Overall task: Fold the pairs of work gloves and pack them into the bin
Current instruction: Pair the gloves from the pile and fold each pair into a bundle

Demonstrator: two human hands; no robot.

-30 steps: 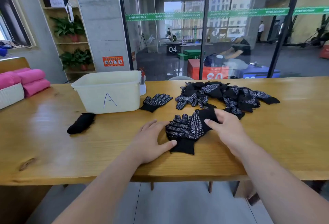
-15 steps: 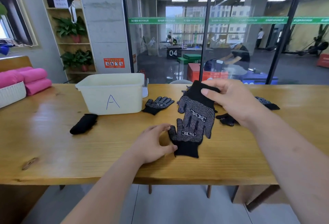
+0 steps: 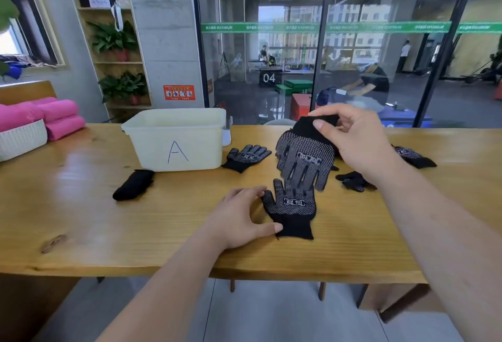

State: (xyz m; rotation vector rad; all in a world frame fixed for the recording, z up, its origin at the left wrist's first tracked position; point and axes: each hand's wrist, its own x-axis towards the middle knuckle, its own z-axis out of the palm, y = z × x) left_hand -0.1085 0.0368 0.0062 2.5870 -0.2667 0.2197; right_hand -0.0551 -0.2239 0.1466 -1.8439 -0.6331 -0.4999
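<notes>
My right hand (image 3: 355,140) pinches the black cuff of a dotted work glove (image 3: 305,162) and holds it in the air, fingers hanging down. Below it a second black dotted glove (image 3: 292,205) lies flat on the wooden table (image 3: 81,219), cuff toward me. My left hand (image 3: 239,219) rests beside it, thumb touching the cuff, fingers at the glove's left edge. A cream bin marked "A" (image 3: 176,143) stands at the back left. A folded black glove bundle (image 3: 133,184) lies in front of the bin. Another single glove (image 3: 245,157) lies right of the bin.
More black gloves (image 3: 353,181) lie behind my right wrist, one glove (image 3: 413,155) farther right. A white basket (image 3: 21,138) and pink rolled towels (image 3: 54,119) sit at the far left. A glass wall runs behind the table.
My right hand has lifted the top glove off the lower one, up and away from me, until it hangs. The left hand stayed at the lower glove's cuff.
</notes>
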